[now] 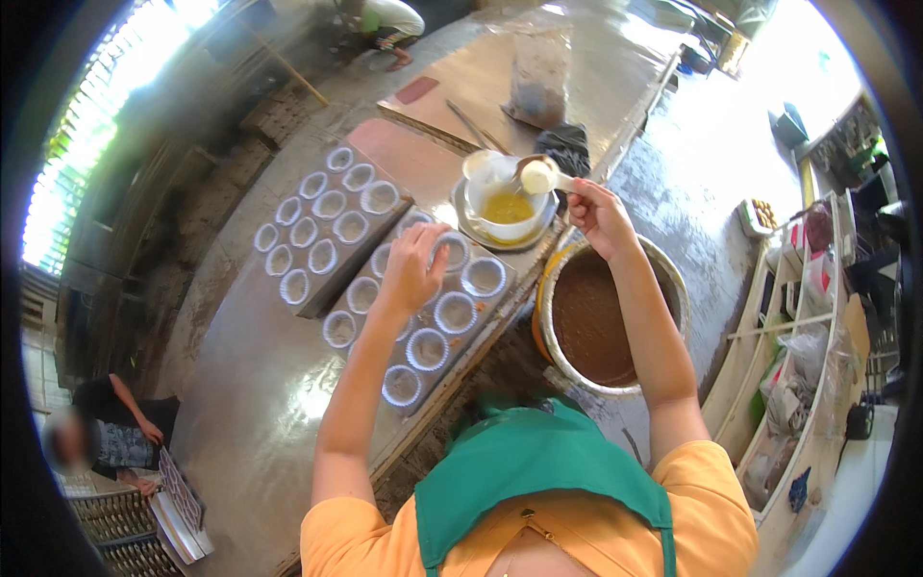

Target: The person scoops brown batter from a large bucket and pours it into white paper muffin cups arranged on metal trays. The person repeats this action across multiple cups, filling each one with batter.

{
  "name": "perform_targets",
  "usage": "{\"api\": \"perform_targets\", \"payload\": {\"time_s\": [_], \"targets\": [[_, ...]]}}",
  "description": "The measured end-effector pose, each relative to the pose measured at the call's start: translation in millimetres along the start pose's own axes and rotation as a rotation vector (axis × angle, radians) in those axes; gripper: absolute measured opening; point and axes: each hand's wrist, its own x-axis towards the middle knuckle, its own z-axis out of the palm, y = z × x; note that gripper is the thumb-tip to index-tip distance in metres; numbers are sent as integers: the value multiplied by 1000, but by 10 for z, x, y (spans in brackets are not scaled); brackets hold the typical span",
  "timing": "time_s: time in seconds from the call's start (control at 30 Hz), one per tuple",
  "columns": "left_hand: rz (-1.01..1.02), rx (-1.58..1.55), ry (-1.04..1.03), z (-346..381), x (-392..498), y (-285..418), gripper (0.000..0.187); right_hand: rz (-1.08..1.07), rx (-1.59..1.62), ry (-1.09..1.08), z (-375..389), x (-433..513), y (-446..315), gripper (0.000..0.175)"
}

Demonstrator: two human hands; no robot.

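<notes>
My left hand [417,268] lies over the nearer muffin tin [467,345], thumb and fingers at the rim of a white paper liner [450,252]. Whether the fingertips touch that liner is unclear. In my right hand [600,216] is the handle of a white scoop [539,177], raised above a white plastic bowl [497,229] of yellow liquid. That bowl stands in a round metal pan [461,198]. Below my right forearm, a large bucket [685,303] holds brown batter [588,317]. Paper liners sit in the cups of both tins, including the farther muffin tin [393,209].
A wooden board [469,86] on the metal table [267,389] carries a plastic bag of brown powder [541,79]. A black plastic bag [564,148] lies beside the bowl. Shelves [786,346] stand at right. One person [122,425] holds trays at lower left; another [389,21] bends at the far side.
</notes>
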Motion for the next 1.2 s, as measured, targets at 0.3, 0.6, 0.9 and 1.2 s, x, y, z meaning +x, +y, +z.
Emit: {"api": "perform_targets", "payload": {"time_s": [0.3, 0.6, 0.9, 1.2], "targets": [[-663, -665, -383, 1420, -927, 1082, 29, 233, -87, 483, -1701, -937, 734, 19], [-1054, -853, -332, 2022, -1104, 869, 39, -142, -1488, 263, -2150, -237, 1764, 26], [-913, -625, -372, 2062, -1096, 863, 46, 450, -1255, -633, -1738, -1083, 1502, 33], [-977, -709, -361, 2020, -1050, 928, 48, 333, -1057, -154, -1501, -1274, 1362, 31]]}}
